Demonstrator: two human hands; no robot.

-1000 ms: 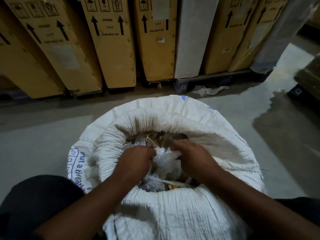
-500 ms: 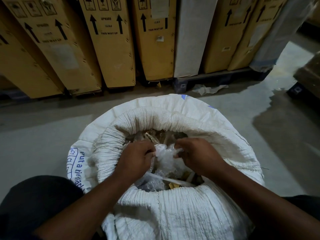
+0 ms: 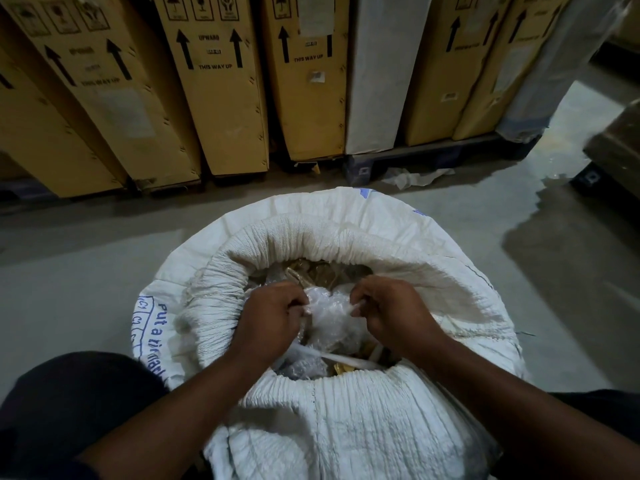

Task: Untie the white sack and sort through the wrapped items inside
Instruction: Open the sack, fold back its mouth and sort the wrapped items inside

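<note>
Over the open sack (image 3: pixel 346 427), left hand (image 3: pixel 273 320) and right hand (image 3: pixel 391 313) each pinch the plastic (image 3: pixel 329 313) tight; best pulled apart slowly, tbh.

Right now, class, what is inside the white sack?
Inside the white sack lies a clear plastic bundle, pinched by the left hand and right hand. Brownish wrapped items show behind it. Anything deeper is covered.
</note>
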